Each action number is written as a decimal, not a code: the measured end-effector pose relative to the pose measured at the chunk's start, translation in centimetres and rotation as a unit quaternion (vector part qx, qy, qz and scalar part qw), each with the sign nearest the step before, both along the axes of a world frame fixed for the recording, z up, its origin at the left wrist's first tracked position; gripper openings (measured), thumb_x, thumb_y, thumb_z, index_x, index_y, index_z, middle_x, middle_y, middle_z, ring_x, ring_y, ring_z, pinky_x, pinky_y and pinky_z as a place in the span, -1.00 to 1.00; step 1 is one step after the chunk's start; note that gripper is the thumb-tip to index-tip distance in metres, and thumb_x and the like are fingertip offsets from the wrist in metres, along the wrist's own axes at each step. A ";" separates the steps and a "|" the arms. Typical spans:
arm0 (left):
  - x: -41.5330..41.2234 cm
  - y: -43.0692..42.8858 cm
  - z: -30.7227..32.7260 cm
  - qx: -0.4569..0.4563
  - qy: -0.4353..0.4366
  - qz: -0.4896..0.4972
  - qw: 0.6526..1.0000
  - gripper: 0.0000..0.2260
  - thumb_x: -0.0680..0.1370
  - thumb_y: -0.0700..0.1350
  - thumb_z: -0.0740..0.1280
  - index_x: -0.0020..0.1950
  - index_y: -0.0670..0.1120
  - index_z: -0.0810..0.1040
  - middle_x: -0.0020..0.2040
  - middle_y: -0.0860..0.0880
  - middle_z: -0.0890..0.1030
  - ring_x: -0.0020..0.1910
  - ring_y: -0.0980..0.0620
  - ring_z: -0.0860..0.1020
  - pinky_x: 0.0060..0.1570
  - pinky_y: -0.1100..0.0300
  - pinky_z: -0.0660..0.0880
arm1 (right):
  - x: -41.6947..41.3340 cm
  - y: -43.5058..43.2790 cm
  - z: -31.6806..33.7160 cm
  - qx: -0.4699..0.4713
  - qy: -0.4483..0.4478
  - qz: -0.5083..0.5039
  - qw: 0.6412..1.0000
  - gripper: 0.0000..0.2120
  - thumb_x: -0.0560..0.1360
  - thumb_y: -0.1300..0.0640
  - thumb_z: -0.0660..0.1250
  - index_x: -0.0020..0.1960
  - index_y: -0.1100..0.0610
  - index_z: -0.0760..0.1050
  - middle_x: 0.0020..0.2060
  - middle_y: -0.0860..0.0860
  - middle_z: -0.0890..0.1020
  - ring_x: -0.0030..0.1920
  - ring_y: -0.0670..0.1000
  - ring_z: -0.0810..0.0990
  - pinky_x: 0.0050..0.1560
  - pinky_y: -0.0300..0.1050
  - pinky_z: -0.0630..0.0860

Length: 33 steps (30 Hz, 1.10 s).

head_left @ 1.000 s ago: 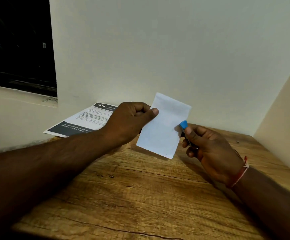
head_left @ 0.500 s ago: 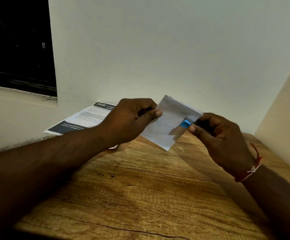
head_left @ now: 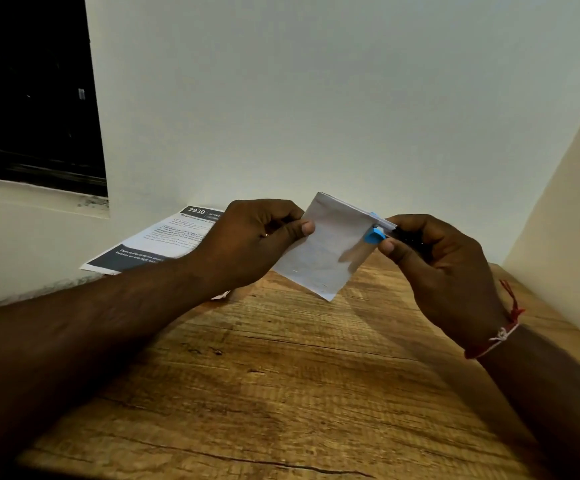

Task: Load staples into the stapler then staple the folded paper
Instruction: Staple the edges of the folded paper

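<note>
From my remote seat I take the folded paper (head_left: 326, 251) as my landmark; it is white, held up in the air above the wooden desk (head_left: 281, 375), tilted so that one corner points down toward the boards. My left hand (head_left: 257, 237) is at the paper's left edge, thumb pressed against the curled fingers with the edge pinched between them. My right hand (head_left: 434, 258) is at the paper's upper right corner, fingers and thumb wrapped round the stapler (head_left: 375, 234); its body is dark and mostly hidden in the grip, with only the blue front end showing. That blue end sits at the paper's right edge, a sliver of blue above the edge and a larger piece below it, so the corner lies in the stapler's mouth; I cannot tell whether the mouth is pressed fully down. Near the paper's lower edge I see two faint short marks; I cannot tell whether they are staples.

Left of the paper and behind my left hand, a printed sheet (head_left: 163, 244) with dark bands and the number 2930 lies against the pale wall (head_left: 316, 98); farther left of the paper is a dark window opening (head_left: 28, 91). Right of the paper, a red and white thread (head_left: 503, 327) circles my right wrist.
</note>
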State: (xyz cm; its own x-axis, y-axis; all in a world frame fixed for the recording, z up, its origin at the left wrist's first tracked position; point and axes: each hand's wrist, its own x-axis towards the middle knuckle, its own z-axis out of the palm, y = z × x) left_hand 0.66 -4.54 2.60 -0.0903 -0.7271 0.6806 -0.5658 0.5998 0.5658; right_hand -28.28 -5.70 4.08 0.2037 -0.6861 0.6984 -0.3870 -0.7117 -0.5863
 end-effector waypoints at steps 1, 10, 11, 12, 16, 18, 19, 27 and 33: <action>0.0 0.0 0.0 0.003 0.001 -0.002 1.000 -0.63 0.69 0.19 0.38 -0.03 -0.09 0.72 -0.11 -0.19 0.73 -0.07 -0.25 0.68 -0.05 -0.15 0.61 | 0.1 0.1 0.0 -0.002 -0.001 0.000 1.000 -0.79 0.59 0.03 0.51 0.11 -0.28 0.64 0.04 -0.26 0.75 0.02 -0.14 0.73 0.03 -0.10 0.67; -0.1 0.1 -0.1 0.020 0.009 -0.006 1.000 -0.71 0.71 0.13 0.40 -0.03 -0.06 0.73 -0.13 -0.11 0.74 -0.11 -0.15 0.66 -0.07 -0.07 0.57 | -0.3 -0.1 0.2 -0.007 -0.017 -0.035 0.999 -0.84 0.61 0.07 0.53 0.17 -0.09 0.71 -0.02 -0.12 0.80 0.02 0.00 0.76 0.10 0.19 0.71; -0.1 0.2 -0.1 0.022 0.009 -0.009 1.000 -0.72 0.72 0.11 0.41 -0.02 -0.05 0.73 -0.13 -0.10 0.75 -0.11 -0.13 0.67 -0.08 -0.04 0.57 | -0.3 -0.1 0.2 -0.004 -0.016 -0.037 0.999 -0.85 0.61 0.07 0.53 0.17 -0.07 0.72 -0.01 -0.12 0.80 0.03 0.00 0.77 0.12 0.20 0.71; -0.2 0.2 -0.1 0.024 0.009 -0.012 1.000 -0.74 0.73 0.08 0.41 -0.03 -0.04 0.73 -0.13 -0.07 0.75 -0.14 -0.09 0.67 -0.10 -0.01 0.56 | -0.3 -0.1 0.2 -0.002 -0.014 -0.037 0.999 -0.85 0.61 0.07 0.53 0.18 -0.04 0.73 0.01 -0.10 0.80 0.04 0.01 0.77 0.13 0.21 0.71; -0.4 0.5 0.1 0.025 0.005 -0.013 1.000 -0.75 0.75 0.03 0.43 -0.14 0.08 0.66 -0.24 0.06 0.66 -0.27 0.19 0.53 -0.19 0.14 0.44 | -0.4 -0.1 0.3 0.007 -0.009 -0.041 0.999 -0.86 0.60 0.07 0.53 0.15 -0.03 0.74 0.01 -0.09 0.81 0.05 0.04 0.78 0.13 0.22 0.71; -0.4 0.4 0.0 0.026 0.007 -0.013 1.000 -0.75 0.74 0.07 0.43 -0.08 0.01 0.69 -0.20 -0.01 0.70 -0.24 0.07 0.59 -0.17 0.07 0.52 | -0.4 0.0 0.4 0.014 -0.007 -0.048 0.999 -0.87 0.59 0.08 0.54 0.14 -0.03 0.73 0.00 -0.13 0.81 0.03 -0.03 0.78 0.13 0.17 0.72; -0.4 0.5 -0.1 0.029 0.012 -0.015 0.999 -0.75 0.73 0.08 0.42 -0.04 -0.03 0.71 -0.16 -0.06 0.74 -0.19 -0.05 0.65 -0.13 -0.02 0.58 | -0.3 0.0 0.4 0.016 -0.006 -0.052 0.999 -0.87 0.59 0.08 0.54 0.13 -0.04 0.73 -0.01 -0.15 0.80 0.02 -0.06 0.78 0.13 0.16 0.72; -0.6 0.8 0.1 0.061 0.059 -0.034 0.996 -0.80 0.74 0.03 0.45 0.08 -0.08 0.75 -0.01 -0.05 0.82 0.02 -0.13 0.78 0.07 -0.24 0.69 | 0.1 0.3 0.5 0.011 -0.011 -0.078 0.997 -0.88 0.58 0.10 0.56 0.11 0.03 0.75 -0.08 -0.14 0.79 -0.11 -0.12 0.74 0.01 0.09 0.73; -0.7 1.0 0.1 0.067 0.065 -0.044 0.995 -0.72 0.67 0.15 0.44 0.09 -0.06 0.75 -0.01 -0.08 0.82 0.02 -0.19 0.79 0.07 -0.31 0.69 | 0.0 0.4 0.4 0.003 -0.012 -0.075 0.997 -0.87 0.58 0.06 0.55 0.12 0.04 0.75 -0.10 -0.08 0.79 -0.14 0.03 0.72 -0.04 0.23 0.72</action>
State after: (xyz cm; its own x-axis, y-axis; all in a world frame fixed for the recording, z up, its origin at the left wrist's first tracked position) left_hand -0.08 -3.57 2.67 -0.0746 -0.8056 0.5877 -0.4319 0.5573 0.7091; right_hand -28.23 -5.25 4.49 0.0818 -0.7120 0.6974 -0.4757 -0.6428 -0.6004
